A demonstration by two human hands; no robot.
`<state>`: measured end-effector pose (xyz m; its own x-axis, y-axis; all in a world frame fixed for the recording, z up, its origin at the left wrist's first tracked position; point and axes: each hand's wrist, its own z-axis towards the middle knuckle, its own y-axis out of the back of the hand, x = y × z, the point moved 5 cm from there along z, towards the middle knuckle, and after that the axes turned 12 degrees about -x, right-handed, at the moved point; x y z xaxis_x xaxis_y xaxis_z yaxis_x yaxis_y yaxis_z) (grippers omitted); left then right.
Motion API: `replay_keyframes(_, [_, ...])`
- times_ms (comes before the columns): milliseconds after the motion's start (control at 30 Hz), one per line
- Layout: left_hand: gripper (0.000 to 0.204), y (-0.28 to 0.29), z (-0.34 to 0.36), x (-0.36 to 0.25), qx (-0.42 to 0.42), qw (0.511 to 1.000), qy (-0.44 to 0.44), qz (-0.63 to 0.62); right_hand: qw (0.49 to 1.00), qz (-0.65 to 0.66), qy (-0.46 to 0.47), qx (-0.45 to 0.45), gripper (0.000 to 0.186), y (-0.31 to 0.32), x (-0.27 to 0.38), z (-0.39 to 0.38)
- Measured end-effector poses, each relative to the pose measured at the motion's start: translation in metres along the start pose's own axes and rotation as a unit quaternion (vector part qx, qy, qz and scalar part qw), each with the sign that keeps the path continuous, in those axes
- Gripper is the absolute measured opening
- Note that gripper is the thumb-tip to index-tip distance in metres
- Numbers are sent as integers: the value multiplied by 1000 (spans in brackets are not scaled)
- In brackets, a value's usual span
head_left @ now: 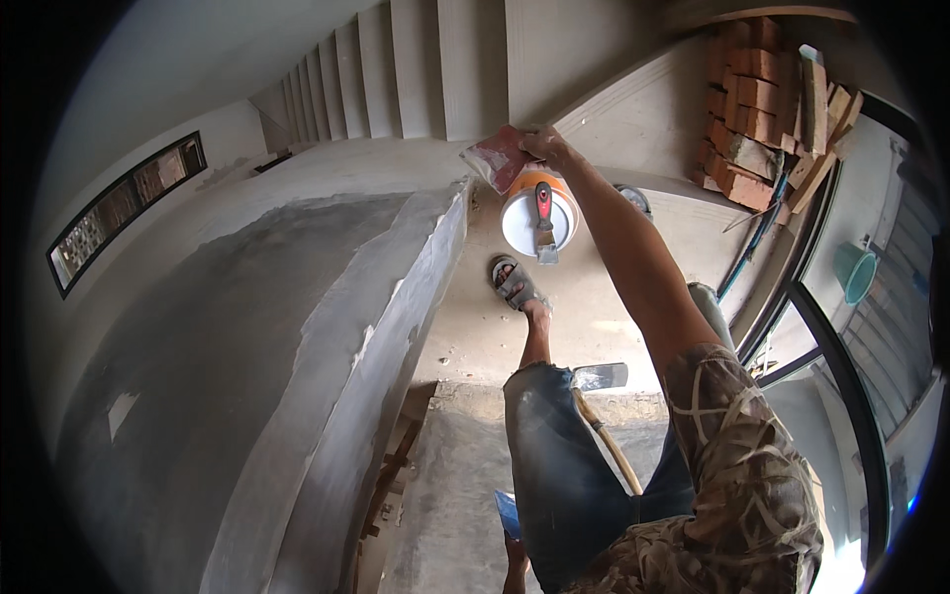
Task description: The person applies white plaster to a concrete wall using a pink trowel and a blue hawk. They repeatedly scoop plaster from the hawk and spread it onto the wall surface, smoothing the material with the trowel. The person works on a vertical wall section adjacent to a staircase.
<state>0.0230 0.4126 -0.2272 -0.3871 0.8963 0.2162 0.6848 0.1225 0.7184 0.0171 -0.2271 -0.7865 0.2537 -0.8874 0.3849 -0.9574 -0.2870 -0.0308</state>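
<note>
My right hand (546,147) reaches far forward with its fingers closed on a flat red spreader (502,158), its face smeared with pale plaster. Just below that hand stands an orange bucket with a white lid (518,220). A putty knife (544,213) with a red and black handle lies across the lid, blade toward me. My left hand (517,556) hangs low beside my left leg, partly cut off by my clothes. It is closed around a flat blue spreader (508,514), of which only part shows. The grey plastered ledge (356,346) runs along my left, its edge streaked with lighter plaster.
White stairs (411,74) rise at the far left. Stacked bricks (747,109) and wooden offcuts (816,129) stand at the far right, near a glass door (821,327). A wooden-handled tool (609,441) and a flat metal blade (600,376) are between my legs.
</note>
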Motion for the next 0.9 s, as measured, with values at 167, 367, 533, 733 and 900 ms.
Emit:
replay_keyframes(167, [70,-49,8,-7,-1,998,55,2,992,-123,-22,30,21,-50,-57,97])
replay_keyframes(367, [70,-67,10,-9,-1,996,92,6,984,-152,-61,75,12,-78,-100,151])
replay_keyframes(533, [70,-72,1,-8,-6,994,113,0,989,-66,-104,86,19,-77,-93,121])
replay_keyframes(733, [70,-71,0,-12,-2,993,114,-2,977,-122,-99,141,35,-68,-66,79])
replay_keyframes(900, [70,-69,3,-15,1,994,108,-2,976,-115,-105,153,38,-57,-65,83])
